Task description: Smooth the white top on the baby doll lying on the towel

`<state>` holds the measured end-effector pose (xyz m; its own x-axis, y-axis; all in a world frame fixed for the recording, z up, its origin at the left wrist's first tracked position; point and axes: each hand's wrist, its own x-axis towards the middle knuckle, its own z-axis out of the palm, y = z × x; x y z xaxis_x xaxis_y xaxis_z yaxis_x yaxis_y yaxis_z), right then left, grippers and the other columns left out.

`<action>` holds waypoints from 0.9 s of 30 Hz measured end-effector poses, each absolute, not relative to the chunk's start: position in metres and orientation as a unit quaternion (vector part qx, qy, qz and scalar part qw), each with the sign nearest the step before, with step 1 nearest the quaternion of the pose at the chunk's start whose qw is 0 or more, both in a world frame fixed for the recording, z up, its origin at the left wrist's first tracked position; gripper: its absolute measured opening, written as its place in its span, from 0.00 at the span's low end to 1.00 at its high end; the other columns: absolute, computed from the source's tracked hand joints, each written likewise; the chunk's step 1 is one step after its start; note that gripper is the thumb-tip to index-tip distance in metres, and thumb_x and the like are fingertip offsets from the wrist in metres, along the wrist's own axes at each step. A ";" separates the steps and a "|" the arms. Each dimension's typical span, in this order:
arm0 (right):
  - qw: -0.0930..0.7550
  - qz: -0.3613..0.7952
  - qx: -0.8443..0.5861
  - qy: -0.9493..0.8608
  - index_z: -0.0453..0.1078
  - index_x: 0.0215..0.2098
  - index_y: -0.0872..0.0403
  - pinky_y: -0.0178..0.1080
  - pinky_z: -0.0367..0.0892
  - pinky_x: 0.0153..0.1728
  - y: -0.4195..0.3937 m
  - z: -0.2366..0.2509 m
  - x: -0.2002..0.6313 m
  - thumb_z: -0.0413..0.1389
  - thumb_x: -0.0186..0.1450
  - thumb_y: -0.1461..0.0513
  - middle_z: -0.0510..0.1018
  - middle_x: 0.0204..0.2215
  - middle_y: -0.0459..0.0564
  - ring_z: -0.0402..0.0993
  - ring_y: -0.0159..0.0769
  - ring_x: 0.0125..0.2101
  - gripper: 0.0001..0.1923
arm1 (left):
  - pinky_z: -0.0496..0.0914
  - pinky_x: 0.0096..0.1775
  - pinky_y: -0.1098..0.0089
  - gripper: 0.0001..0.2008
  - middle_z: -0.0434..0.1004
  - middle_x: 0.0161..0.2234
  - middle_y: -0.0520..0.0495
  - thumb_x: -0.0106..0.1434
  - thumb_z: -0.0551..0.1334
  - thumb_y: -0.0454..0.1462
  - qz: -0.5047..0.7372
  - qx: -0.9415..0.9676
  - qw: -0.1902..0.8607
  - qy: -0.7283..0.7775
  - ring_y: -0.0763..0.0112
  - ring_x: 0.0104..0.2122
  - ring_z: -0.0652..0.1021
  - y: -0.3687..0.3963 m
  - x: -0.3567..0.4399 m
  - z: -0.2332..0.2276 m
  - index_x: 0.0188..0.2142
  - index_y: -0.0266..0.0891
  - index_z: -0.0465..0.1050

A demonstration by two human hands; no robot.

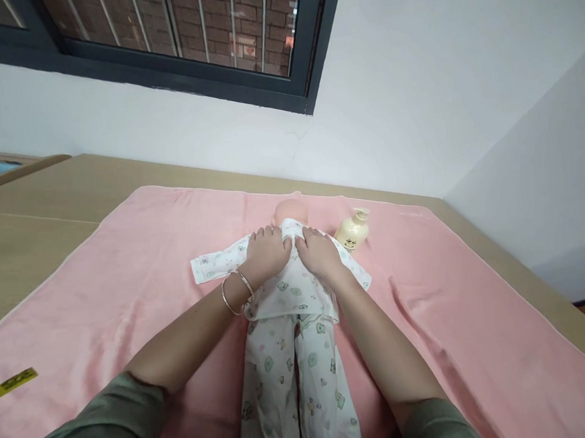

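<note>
A baby doll lies on a pink blanket, with only its bald head showing above its clothes. It wears a white printed long-sleeved top and matching trousers. My left hand rests on the top near the doll's left-of-view shoulder, its fingers stretched over the fabric. On the other shoulder, my right hand lies in the same way, thumb close to the left thumb. Both hands are open, palms down. The sleeves spread out to either side; what is under my palms is hidden.
A cream pump bottle lies tilted on the blanket, close to the right sleeve. A yellow strip with dark markings is at the far left. The wooden table meets a white wall below a barred window.
</note>
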<state>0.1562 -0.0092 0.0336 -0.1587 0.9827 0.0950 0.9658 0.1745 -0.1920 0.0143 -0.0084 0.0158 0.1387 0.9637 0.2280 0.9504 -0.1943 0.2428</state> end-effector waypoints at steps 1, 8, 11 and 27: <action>0.110 0.069 -0.638 -0.759 0.63 0.64 0.61 0.50 0.53 0.64 -0.004 0.031 0.161 0.40 0.76 0.55 0.68 0.65 0.64 0.61 0.49 0.66 0.26 | 0.65 0.57 0.51 0.25 0.75 0.56 0.26 0.73 0.47 0.43 0.168 0.756 0.002 0.632 0.45 0.57 0.74 -0.014 0.018 0.016 0.57 0.26 0.70; 0.126 0.066 -0.645 -0.751 0.63 0.64 0.61 0.56 0.51 0.65 -0.005 0.028 0.159 0.39 0.75 0.57 0.68 0.65 0.65 0.61 0.52 0.65 0.26 | 0.65 0.57 0.51 0.20 0.77 0.51 0.25 0.72 0.49 0.37 0.193 0.794 -0.017 0.577 0.47 0.55 0.74 -0.013 0.018 0.014 0.50 0.26 0.74; 0.109 0.008 -0.650 -0.752 0.67 0.60 0.62 0.57 0.50 0.64 -0.021 0.032 0.143 0.40 0.75 0.59 0.72 0.61 0.67 0.66 0.54 0.62 0.24 | 0.69 0.52 0.57 0.17 0.80 0.45 0.32 0.71 0.50 0.39 0.188 0.801 0.049 0.567 0.53 0.48 0.79 0.004 0.005 0.016 0.44 0.32 0.76; 0.138 0.098 -0.664 -0.728 0.60 0.68 0.58 0.61 0.37 0.69 -0.002 0.024 0.160 0.37 0.76 0.52 0.61 0.69 0.61 0.53 0.51 0.70 0.30 | 0.60 0.61 0.47 0.23 0.72 0.57 0.20 0.72 0.48 0.38 0.193 0.796 0.007 0.573 0.43 0.62 0.69 -0.012 0.021 0.002 0.56 0.21 0.70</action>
<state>0.1595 -0.0018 0.0238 -0.0800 0.9942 0.0715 0.9399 0.0991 -0.3266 0.0213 -0.0115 0.0022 0.2678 0.9155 0.3002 0.9104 -0.3424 0.2322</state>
